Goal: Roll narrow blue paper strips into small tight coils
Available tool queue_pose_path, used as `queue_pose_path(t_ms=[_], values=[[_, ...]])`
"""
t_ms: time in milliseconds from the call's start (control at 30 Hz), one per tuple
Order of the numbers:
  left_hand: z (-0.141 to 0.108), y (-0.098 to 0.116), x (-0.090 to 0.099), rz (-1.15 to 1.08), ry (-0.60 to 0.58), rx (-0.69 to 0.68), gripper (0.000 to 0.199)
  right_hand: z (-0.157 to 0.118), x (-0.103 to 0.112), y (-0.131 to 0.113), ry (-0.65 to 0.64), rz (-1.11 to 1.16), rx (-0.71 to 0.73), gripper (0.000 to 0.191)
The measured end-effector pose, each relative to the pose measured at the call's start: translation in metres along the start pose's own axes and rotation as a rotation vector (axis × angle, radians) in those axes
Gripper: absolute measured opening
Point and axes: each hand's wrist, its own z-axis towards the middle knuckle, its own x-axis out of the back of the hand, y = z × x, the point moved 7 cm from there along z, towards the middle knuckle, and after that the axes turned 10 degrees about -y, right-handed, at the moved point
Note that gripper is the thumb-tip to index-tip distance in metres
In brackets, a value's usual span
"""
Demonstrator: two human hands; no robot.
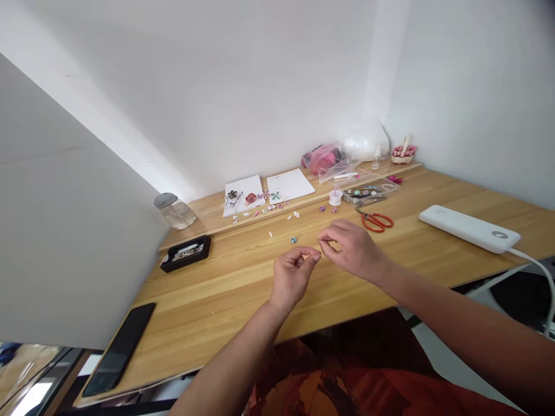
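My left hand point(295, 274) is closed in a pinch above the table, thumb against forefinger. Close by on the right, my right hand point(349, 248) pinches too, its fingertips nearly meeting the left ones. Whatever lies between the fingertips is too small to make out. Just beyond my hands a small blue bead-like piece point(293, 239) rests on the wood. Farther back lie small white petal-shaped pieces point(296, 214), a purple piece point(322, 208) and a white spool point(335, 197). Red-handled scissors point(377, 222) lie behind my right hand.
White paper sheets point(290, 185) with flower-shaped ornaments lie at the back. A clear parts box point(368, 190), a small basket point(403, 153) and a white power bank point(468, 228) are on the right. Leftward are a lidded jar point(176, 212), a black tray point(167, 267) and a phone point(120, 349).
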Motion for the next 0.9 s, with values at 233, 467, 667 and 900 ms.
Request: queue_pose_path(t_ms=[233,467,667,900], values=[[0.009,0.015,0.025,0.065,0.004,-0.045,0.026,-0.008,0.001,0.001,-0.303,0.324,-0.061,0.007],[0.006,-0.016,0.006,-0.386,-0.038,0.11,0.03,-0.019,-0.014,0.015,-0.319,0.899,-0.419,0.018],[-0.007,-0.035,-0.019,-0.67,0.035,0.179,0.035,-0.022,-0.02,0.015,-0.101,1.102,-0.577,0.026],[-0.019,-0.04,-0.033,-0.542,0.134,0.119,0.034,-0.028,-0.028,0.019,0.172,1.069,-0.648,0.02]])
